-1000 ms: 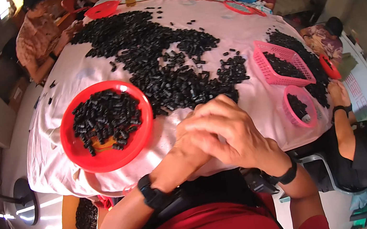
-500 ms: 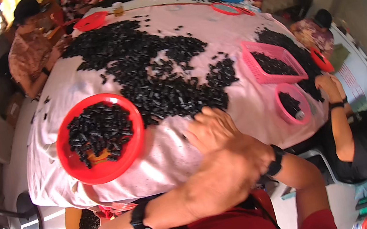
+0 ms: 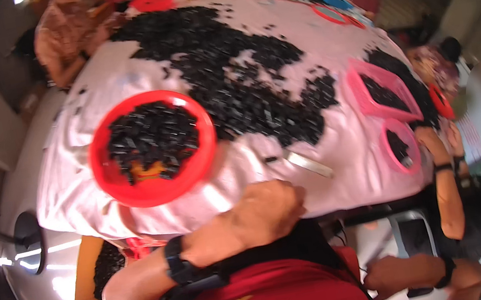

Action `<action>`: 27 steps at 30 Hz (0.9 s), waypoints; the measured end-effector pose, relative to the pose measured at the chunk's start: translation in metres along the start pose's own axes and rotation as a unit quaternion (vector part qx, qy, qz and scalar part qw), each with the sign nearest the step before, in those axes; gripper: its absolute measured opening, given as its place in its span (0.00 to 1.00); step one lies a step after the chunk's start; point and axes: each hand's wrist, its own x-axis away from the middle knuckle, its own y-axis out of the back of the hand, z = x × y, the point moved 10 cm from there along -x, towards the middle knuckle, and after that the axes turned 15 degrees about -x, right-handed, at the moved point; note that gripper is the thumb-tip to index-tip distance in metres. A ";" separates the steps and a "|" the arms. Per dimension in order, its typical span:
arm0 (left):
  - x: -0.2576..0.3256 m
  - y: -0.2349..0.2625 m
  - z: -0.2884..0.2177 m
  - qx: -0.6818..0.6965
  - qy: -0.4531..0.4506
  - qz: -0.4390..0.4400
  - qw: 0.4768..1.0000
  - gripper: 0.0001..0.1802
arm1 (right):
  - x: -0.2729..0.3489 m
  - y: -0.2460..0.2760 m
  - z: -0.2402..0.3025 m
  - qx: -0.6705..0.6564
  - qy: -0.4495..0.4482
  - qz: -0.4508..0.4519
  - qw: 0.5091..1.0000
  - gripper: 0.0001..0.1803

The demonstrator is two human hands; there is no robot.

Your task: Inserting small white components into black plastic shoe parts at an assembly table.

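Observation:
My left hand point(image 3: 266, 210) is closed in a fist over the table's near edge; whatever its fingers may hold is hidden. My right hand point(image 3: 398, 273) is off the table at the lower right, below its edge, and its fingers are blurred. Just beyond my left hand, a narrow pale bar point(image 3: 310, 165) lies on the pink cloth with a single black piece point(image 3: 270, 159) near it. Farther off spreads a big heap of small black pieces point(image 3: 244, 95). To the left stands a round red basin point(image 3: 207, 139) partly filled with similar black pieces.
A pink rectangular basket point(image 3: 363, 101) and a round pink bowl point(image 3: 390, 153), both holding black pieces, stand at the right. A co-worker's hand point(image 3: 430, 143) is beside them. Other people sit around the table. An orange-yellow container point(image 3: 84, 281) stands low at the left.
My right hand has drawn back from the heap to below the table's edge. My left hand has come left, uncrossed from it. The pale bar is now visible. The whole view has shifted.

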 end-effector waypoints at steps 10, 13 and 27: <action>-0.006 0.019 -0.029 -0.013 -0.082 -0.062 0.995 0.07 | 0.008 0.009 -0.015 0.106 0.046 -0.031 0.993 0.05; -0.022 0.025 -0.038 0.008 -0.054 -0.158 0.986 0.11 | -0.025 0.018 -0.008 0.172 0.106 -0.088 0.975 0.04; -0.050 -0.010 -0.021 -0.404 -0.030 -0.092 0.910 0.09 | -0.048 0.127 0.108 0.042 0.284 -0.375 0.882 0.12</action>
